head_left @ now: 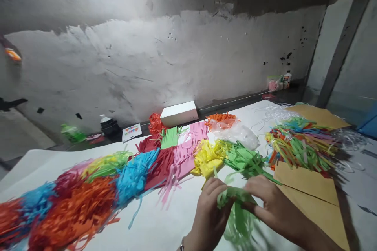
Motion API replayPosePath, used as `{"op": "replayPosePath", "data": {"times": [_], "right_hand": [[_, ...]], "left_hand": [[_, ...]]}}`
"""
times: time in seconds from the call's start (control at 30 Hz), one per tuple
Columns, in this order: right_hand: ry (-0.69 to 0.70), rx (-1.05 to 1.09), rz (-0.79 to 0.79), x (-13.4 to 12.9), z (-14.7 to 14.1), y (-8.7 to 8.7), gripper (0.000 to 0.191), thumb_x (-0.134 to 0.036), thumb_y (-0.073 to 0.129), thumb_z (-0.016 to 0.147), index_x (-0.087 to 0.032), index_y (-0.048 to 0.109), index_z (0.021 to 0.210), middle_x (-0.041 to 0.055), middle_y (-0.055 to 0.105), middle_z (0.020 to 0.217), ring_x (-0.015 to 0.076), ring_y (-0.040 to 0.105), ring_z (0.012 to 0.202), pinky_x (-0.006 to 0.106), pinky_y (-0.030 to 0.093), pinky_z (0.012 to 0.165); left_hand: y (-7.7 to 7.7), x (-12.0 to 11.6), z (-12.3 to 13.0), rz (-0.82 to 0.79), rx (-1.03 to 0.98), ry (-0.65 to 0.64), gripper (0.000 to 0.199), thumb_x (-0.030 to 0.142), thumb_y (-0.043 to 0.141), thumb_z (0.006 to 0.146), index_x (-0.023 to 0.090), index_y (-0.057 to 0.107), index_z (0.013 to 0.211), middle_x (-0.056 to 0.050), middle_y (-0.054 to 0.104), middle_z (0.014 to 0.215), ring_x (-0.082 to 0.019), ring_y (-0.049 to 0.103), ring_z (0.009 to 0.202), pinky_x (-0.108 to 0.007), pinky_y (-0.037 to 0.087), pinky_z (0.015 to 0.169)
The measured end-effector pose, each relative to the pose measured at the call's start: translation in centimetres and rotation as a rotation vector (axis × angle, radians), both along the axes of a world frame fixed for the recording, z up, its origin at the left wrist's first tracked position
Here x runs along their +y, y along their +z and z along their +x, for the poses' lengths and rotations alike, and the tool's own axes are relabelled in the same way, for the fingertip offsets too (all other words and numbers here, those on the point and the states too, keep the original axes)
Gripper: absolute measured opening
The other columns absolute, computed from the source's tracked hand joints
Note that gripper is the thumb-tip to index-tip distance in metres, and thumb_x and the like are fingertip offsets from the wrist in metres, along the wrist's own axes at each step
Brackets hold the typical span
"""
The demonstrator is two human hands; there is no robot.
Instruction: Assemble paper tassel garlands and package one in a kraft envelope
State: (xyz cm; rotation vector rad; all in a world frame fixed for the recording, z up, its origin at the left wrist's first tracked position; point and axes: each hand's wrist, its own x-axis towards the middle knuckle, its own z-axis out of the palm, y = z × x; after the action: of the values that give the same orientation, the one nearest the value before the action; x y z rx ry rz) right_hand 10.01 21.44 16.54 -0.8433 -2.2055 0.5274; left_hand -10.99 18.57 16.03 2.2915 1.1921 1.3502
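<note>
Both of my hands close around a light green strip of fringed tissue paper near the front of the table. My left hand wraps its fingers about one end, and my right hand pinches the other side, a short way apart. Loose fringe hangs down between and below the hands, somewhat blurred. Just beyond them lie a yellow fringed paper bundle and a darker green fringed bundle. Pink fringed paper is left of those.
Orange and blue fringe piles spread leftward on white paper. Brown envelopes and mixed tassels lie right. Behind stand a white box, a clear plastic bag, a dark bottle and a wall.
</note>
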Motion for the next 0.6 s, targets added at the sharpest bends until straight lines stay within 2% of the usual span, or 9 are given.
{"op": "replayPosePath", "data": {"times": [0.07, 0.17, 0.27, 0.33, 0.4, 0.47, 0.53, 0.6], "right_hand": [[0.044, -0.016, 0.065, -0.2, -0.3, -0.4, 0.015, -0.016, 0.057, 0.095, -0.024, 0.069, 0.090, -0.0014, 0.065, 0.077, 0.0188, 0.058, 0.077, 0.035, 0.045, 0.077], [0.023, -0.039, 0.193, -0.8, -0.5, -0.4, 0.020, -0.015, 0.054, 0.095, -0.026, 0.068, 0.102, -0.0002, 0.065, 0.085, 0.0211, 0.057, 0.082, 0.038, 0.042, 0.079], [0.137, -0.132, 0.125, -1.3, -0.7, -0.7, 0.018, -0.018, 0.057, 0.096, -0.029, 0.067, 0.106, -0.0015, 0.067, 0.097, 0.0207, 0.059, 0.090, 0.037, 0.044, 0.081], [0.157, -0.134, 0.162, -1.6, -0.7, -1.2, 0.023, -0.016, 0.055, 0.097, -0.029, 0.065, 0.114, -0.0022, 0.068, 0.101, 0.0190, 0.061, 0.092, 0.039, 0.043, 0.091], [0.097, -0.098, 0.313, -1.7, -0.8, -1.6, 0.027, -0.013, 0.051, 0.098, -0.023, 0.064, 0.119, -0.0008, 0.069, 0.098, 0.0176, 0.063, 0.090, 0.041, 0.038, 0.102], [0.061, -0.058, 0.504, -2.0, -0.8, -1.7, 0.030, -0.007, 0.046, 0.098, -0.015, 0.065, 0.119, 0.0028, 0.070, 0.097, 0.0173, 0.064, 0.092, 0.040, 0.032, 0.110], [0.108, -0.053, 0.657, -2.4, -0.9, -1.7, 0.033, -0.003, 0.040, 0.098, -0.009, 0.067, 0.116, 0.0079, 0.072, 0.102, 0.0187, 0.064, 0.101, 0.040, 0.031, 0.113], [0.161, -0.043, 0.757, -3.0, -1.0, -1.9, 0.037, -0.004, 0.035, 0.100, -0.007, 0.069, 0.115, 0.0111, 0.073, 0.108, 0.0218, 0.061, 0.113, 0.043, 0.031, 0.115]], "left_hand": [[-0.9, -1.1, -1.4, 0.080, 0.027, 0.039, 0.017, 0.008, 0.056, 0.091, 0.021, 0.064, 0.099, -0.005, 0.066, 0.083, -0.020, 0.058, 0.079, -0.031, 0.049, 0.070], [-1.9, -2.8, -3.0, 0.125, 0.116, 0.137, 0.031, 0.000, 0.051, 0.084, 0.021, 0.065, 0.102, -0.005, 0.066, 0.086, -0.021, 0.057, 0.081, -0.032, 0.048, 0.071], [-2.1, -4.4, -4.2, 0.027, 0.154, 0.216, 0.032, 0.000, 0.050, 0.080, 0.021, 0.066, 0.099, -0.006, 0.064, 0.088, -0.022, 0.057, 0.083, -0.034, 0.048, 0.072], [-1.9, -5.4, -5.0, -0.089, 0.139, 0.248, 0.029, 0.002, 0.051, 0.077, 0.021, 0.067, 0.093, -0.007, 0.063, 0.090, -0.024, 0.057, 0.087, -0.037, 0.048, 0.077], [-1.6, -6.2, -6.1, -0.242, 0.072, 0.205, 0.022, 0.010, 0.055, 0.079, 0.021, 0.068, 0.093, -0.008, 0.063, 0.098, -0.026, 0.057, 0.095, -0.040, 0.047, 0.084], [-1.1, -6.6, -7.5, -0.380, -0.077, 0.109, 0.023, 0.027, 0.055, 0.087, 0.023, 0.070, 0.105, -0.009, 0.063, 0.110, -0.028, 0.057, 0.102, -0.040, 0.046, 0.088], [-0.7, -6.1, -8.8, -0.448, -0.230, 0.072, 0.040, 0.048, 0.047, 0.095, 0.026, 0.067, 0.122, -0.010, 0.061, 0.124, -0.028, 0.056, 0.105, -0.040, 0.045, 0.090], [-0.8, -4.9, -9.5, -0.480, -0.291, 0.085, 0.055, 0.064, 0.044, 0.094, 0.026, 0.064, 0.130, -0.010, 0.058, 0.136, -0.030, 0.054, 0.114, -0.042, 0.043, 0.096]]}}
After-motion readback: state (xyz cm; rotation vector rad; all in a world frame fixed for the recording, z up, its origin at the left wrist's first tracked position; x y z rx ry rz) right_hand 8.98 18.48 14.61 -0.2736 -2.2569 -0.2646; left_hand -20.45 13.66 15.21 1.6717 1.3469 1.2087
